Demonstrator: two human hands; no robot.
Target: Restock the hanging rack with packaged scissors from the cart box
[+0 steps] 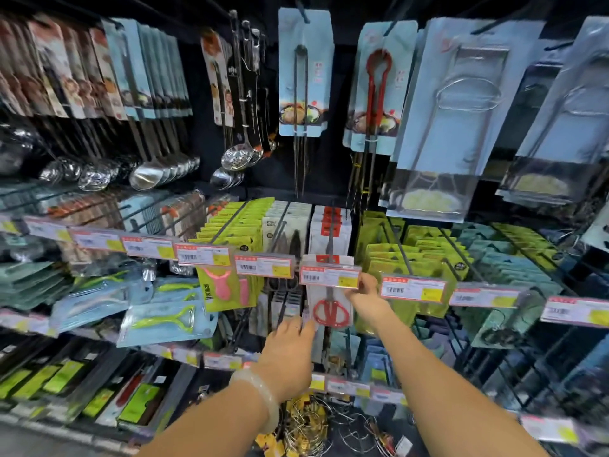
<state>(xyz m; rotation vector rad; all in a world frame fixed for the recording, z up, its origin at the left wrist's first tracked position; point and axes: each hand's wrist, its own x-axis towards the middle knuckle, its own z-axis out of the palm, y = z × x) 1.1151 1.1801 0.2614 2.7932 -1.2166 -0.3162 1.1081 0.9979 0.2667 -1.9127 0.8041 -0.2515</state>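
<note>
A white card pack of red-handled scissors (329, 308) hangs at the front of a rack hook (330, 235), partly behind a price label (329, 276). Behind it on the same hook sit several more white and red packs (331, 222). My left hand (290, 354), with a pale bangle at the wrist, touches the pack's lower left corner. My right hand (367, 300) pinches the pack's right edge just under the price label. The cart box is out of view.
Black-handled scissors packs (286, 235) hang on the hook to the left, green packs (389, 258) to the right. Peelers (164, 319), ladles (148, 174) and tongs (377, 94) fill neighbouring hooks. Wire racks (316, 420) lie low between my arms.
</note>
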